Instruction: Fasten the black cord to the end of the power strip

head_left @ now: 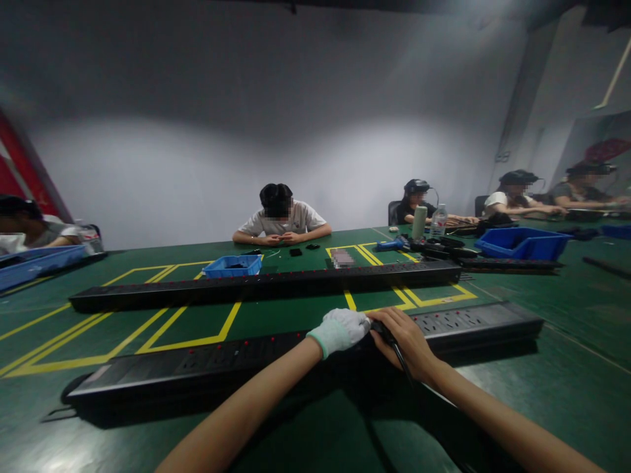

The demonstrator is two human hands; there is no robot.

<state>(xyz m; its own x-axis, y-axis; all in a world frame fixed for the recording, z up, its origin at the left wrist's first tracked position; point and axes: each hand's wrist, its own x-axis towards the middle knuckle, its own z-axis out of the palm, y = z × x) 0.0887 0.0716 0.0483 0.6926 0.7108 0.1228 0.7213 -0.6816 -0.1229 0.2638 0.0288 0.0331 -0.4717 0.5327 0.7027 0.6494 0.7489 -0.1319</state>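
Observation:
A long black power strip point(172, 371) with rows of sockets and small red parts lies across the table in front of me. My left hand point(339, 332), in a white glove with a mint cuff, is closed over the strip's middle. Its fingertips meet a small light-coloured end piece, too small to name. Just to its right, my bare right hand point(405, 338) is wrapped round a black cable point(401, 362). The cable hangs down toward me, and the fingers partly hide its end. Both hands are almost touching.
Beyond lies a second long power strip point(276, 284). A small blue tray point(233, 268), a larger blue bin point(522, 244), a blue tool point(392, 245) and a bottle point(438, 222) stand farther back. Yellow tape marks the green table point(296, 318). Several people sit around it.

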